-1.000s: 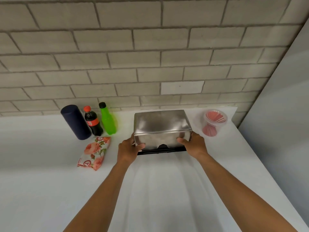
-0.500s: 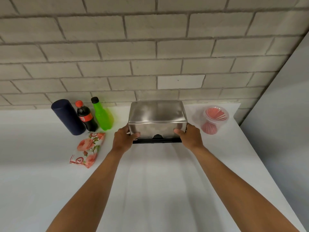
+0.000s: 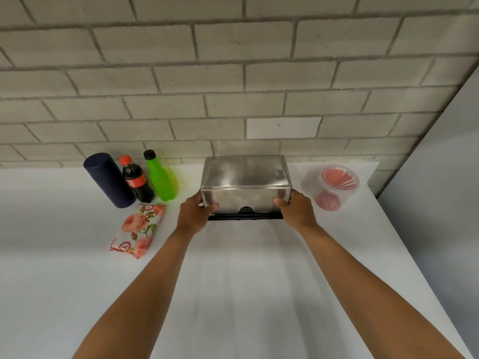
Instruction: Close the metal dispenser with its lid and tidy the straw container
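A shiny metal dispenser [image 3: 245, 180] stands on the white counter [image 3: 233, 281] near the brick wall, its metal lid covering it down to a black base strip [image 3: 243, 216]. My left hand [image 3: 195, 213] grips the lid's left front corner. My right hand [image 3: 298, 211] grips its right front corner. To the right stands a clear plastic straw container [image 3: 337, 186] holding red-and-white straws twisted into a fan.
Left of the dispenser stand a green bottle [image 3: 160, 177], a cola bottle [image 3: 136, 178] and a dark blue cylinder [image 3: 108, 180]. A floral packet [image 3: 137, 230] lies in front of them. A grey wall [image 3: 440, 203] bounds the counter's right edge.
Both hands kept their hold on the metal lid and pushed it a little further back toward the wall. The view shifted slightly.
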`<move>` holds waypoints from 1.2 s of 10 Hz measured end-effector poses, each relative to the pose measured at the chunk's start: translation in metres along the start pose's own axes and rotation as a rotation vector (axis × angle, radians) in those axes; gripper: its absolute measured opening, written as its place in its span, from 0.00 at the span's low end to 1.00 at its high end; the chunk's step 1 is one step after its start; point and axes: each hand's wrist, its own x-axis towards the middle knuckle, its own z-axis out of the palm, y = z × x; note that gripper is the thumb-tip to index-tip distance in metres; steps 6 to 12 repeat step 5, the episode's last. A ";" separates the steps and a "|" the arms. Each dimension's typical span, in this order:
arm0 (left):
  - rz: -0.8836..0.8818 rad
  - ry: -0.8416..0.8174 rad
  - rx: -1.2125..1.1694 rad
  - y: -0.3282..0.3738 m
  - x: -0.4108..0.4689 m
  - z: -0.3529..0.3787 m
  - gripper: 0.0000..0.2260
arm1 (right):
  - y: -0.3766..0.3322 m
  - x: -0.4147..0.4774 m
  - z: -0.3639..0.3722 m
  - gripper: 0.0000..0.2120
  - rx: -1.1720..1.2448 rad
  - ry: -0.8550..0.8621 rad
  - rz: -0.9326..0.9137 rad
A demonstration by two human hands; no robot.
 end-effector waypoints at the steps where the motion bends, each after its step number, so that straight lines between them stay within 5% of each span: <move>1: -0.001 0.004 -0.008 0.001 -0.004 0.000 0.10 | 0.002 0.000 0.000 0.18 -0.002 -0.015 -0.005; 2: -0.021 -0.001 -0.016 0.005 -0.009 0.000 0.11 | 0.001 -0.002 -0.002 0.15 0.006 -0.032 -0.015; 5: -0.207 0.037 -0.170 0.000 -0.049 -0.004 0.37 | 0.008 -0.026 0.000 0.15 -0.043 -0.105 0.027; 12: -0.207 0.037 -0.170 0.000 -0.049 -0.004 0.37 | 0.008 -0.026 0.000 0.15 -0.043 -0.105 0.027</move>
